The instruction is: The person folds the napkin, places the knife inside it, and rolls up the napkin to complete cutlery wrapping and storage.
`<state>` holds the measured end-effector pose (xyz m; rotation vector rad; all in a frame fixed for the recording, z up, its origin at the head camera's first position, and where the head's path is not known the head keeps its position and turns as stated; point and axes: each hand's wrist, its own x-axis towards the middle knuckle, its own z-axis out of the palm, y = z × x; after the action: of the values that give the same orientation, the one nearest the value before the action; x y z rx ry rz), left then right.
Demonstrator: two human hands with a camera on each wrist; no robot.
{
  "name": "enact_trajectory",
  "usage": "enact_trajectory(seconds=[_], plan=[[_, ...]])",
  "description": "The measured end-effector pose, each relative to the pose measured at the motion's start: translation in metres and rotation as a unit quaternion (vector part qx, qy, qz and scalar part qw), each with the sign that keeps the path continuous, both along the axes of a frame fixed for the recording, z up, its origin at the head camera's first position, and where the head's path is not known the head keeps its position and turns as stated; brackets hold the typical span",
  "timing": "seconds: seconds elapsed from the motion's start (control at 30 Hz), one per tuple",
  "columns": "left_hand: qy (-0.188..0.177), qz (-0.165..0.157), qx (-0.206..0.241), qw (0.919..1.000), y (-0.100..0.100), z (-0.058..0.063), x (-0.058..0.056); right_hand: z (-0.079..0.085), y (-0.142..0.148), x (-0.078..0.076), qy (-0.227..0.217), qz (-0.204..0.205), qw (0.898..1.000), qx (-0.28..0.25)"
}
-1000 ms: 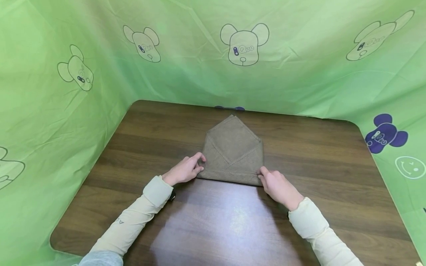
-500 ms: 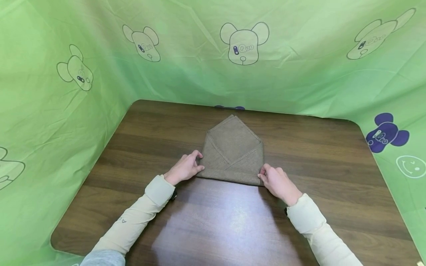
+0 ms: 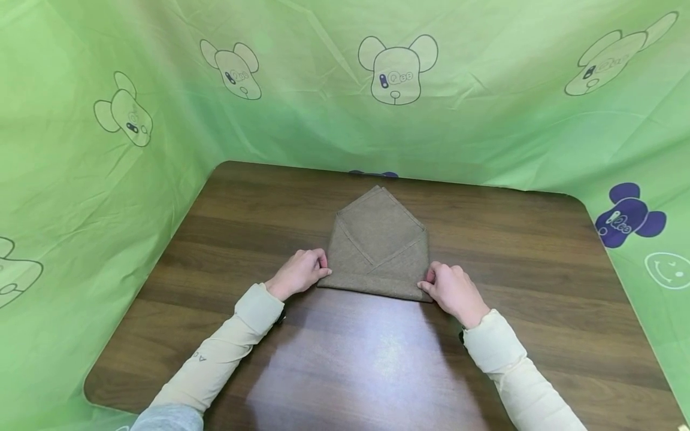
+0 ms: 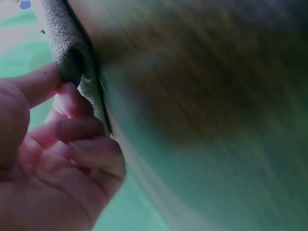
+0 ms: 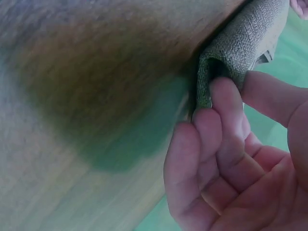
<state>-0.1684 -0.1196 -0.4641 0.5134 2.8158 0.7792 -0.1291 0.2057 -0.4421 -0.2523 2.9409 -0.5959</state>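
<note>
A folded grey-brown cloth (image 3: 380, 239) with stitched hems lies on the table, its pointed end away from me and its near edge turned over in a flat roll. At the roll's left corner my left hand (image 3: 302, 272) pinches the fabric; in the left wrist view the thumb lies against the rolled cloth (image 4: 60, 36) and the index finger is at its end. My right hand (image 3: 455, 293) pinches the opposite corner. In the right wrist view an index fingertip goes into the hollow of the cloth roll (image 5: 250, 38), with the thumb outside.
The dark wood-grain table (image 3: 242, 203) has rounded corners. Green curtains (image 3: 302, 120) printed with bear heads stand behind it and on both sides. Glare shows on the table in front of the cloth.
My left index finger, raised and apart half a second ago, has curled in toward the thumb at the cloth's corner. My right hand has shifted slightly right and away from me.
</note>
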Motion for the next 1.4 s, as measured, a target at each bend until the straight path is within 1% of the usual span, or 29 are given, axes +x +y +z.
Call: enact_trajectory(seconds=[0.13, 0.27, 0.4, 0.5, 0.63, 0.73, 0.8, 0.9, 0.97, 1.03, 1.1, 1.2, 1.4], plan=[[0.041, -0.061, 0.010, 0.9973, 0.002, -0.002, -0.001, 0.000, 0.000, 0.001, 0.004, -0.001, 1.000, 0.002], [0.086, -0.117, -0.002, 0.9894, 0.003, -0.001, 0.001, -0.001, -0.001, 0.002, 0.016, -0.002, 1.000, 0.003], [0.114, -0.151, -0.026, 0.9816, 0.004, 0.000, 0.003, -0.003, -0.003, 0.003, 0.034, 0.004, 0.999, -0.001], [0.140, -0.168, -0.050, 0.9744, 0.003, 0.001, 0.005, -0.006, -0.004, 0.004, 0.054, 0.021, 0.998, -0.006], [0.176, -0.184, -0.077, 0.9641, 0.001, 0.004, 0.010, -0.010, -0.006, 0.005, 0.088, 0.046, 0.995, -0.011], [0.190, -0.187, -0.090, 0.9594, -0.001, 0.006, 0.015, -0.012, -0.007, 0.006, 0.124, 0.075, 0.989, -0.013], [0.198, -0.186, -0.102, 0.9569, -0.003, 0.007, 0.019, -0.013, -0.006, 0.006, 0.155, 0.103, 0.982, -0.011], [0.212, -0.182, -0.115, 0.9532, -0.004, 0.008, 0.024, -0.015, -0.006, 0.007, 0.199, 0.146, 0.969, 0.003], [0.220, -0.181, -0.120, 0.9511, -0.004, 0.008, 0.026, -0.015, -0.005, 0.008, 0.217, 0.164, 0.962, 0.016], [0.224, -0.182, -0.121, 0.9499, -0.003, 0.008, 0.028, -0.015, -0.004, 0.010, 0.225, 0.175, 0.958, 0.032], [0.227, -0.184, -0.120, 0.9488, -0.002, 0.008, 0.029, -0.015, -0.002, 0.013, 0.228, 0.180, 0.956, 0.047], [0.232, -0.187, -0.123, 0.9468, -0.002, 0.007, 0.030, -0.015, 0.000, 0.017, 0.227, 0.184, 0.955, 0.059], [0.237, -0.191, -0.131, 0.9437, -0.003, 0.006, 0.028, -0.014, 0.003, 0.025, 0.219, 0.196, 0.954, 0.065]])
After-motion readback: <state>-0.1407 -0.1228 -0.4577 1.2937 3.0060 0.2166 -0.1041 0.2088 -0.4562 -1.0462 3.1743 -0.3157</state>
